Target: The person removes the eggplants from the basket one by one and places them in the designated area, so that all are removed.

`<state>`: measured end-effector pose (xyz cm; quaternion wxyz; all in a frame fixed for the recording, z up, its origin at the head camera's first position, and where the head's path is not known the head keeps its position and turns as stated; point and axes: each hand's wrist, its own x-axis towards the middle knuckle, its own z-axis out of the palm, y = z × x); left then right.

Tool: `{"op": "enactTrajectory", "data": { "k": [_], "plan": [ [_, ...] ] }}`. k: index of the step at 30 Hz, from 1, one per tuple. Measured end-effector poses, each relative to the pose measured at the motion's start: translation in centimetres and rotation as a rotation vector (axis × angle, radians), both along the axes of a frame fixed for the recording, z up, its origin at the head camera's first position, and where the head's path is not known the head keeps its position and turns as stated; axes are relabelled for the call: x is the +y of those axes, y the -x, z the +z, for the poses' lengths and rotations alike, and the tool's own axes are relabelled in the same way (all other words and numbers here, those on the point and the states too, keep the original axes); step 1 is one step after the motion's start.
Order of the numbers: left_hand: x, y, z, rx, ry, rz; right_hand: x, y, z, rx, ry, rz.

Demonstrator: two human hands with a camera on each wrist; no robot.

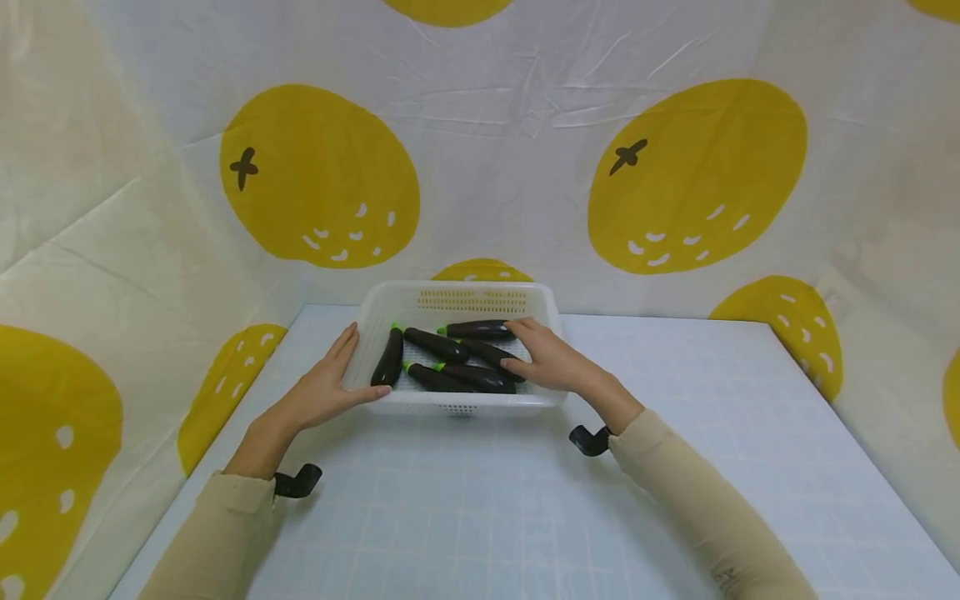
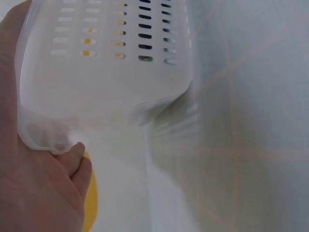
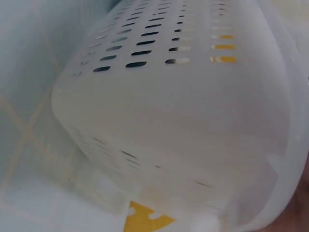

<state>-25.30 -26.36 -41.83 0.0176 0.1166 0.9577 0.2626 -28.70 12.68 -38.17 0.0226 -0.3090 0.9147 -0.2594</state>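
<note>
A white plastic basket (image 1: pixel 461 401) holds several dark eggplants (image 1: pixel 437 343) with green stem ends. At its left end my left hand (image 1: pixel 318 392) rests with the thumb on the front rim and the fingers spread along the outside. In the left wrist view, that hand (image 2: pixel 41 186) lies against the basket corner (image 2: pixel 96 82). My right hand (image 1: pixel 555 360) reaches over the right rim, thumb and fingers apart above the eggplants at that end. Its fingertips are at or just over them; contact is unclear. The right wrist view shows mostly the basket wall (image 3: pixel 159 106).
The basket stands toward the far edge of a table with a pale blue checked cover (image 1: pixel 465 500). Behind and on both sides hangs a white cloth (image 1: pixel 502 167) printed with large yellow fruit shapes.
</note>
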Motion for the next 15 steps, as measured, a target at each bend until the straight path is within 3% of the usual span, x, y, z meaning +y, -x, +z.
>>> {"op": "enactTrajectory", "data": {
  "k": [8, 15],
  "plan": [
    [0.0, -0.1, -0.2, 0.011, -0.016, -0.012, -1.7, 0.6, -0.3, -0.067, -0.068, -0.026],
    [-0.1, -0.2, -0.1, 0.019, 0.002, -0.024, -2.7, 1.7, -1.2, -0.036, -0.129, -0.048]
  ]
}}
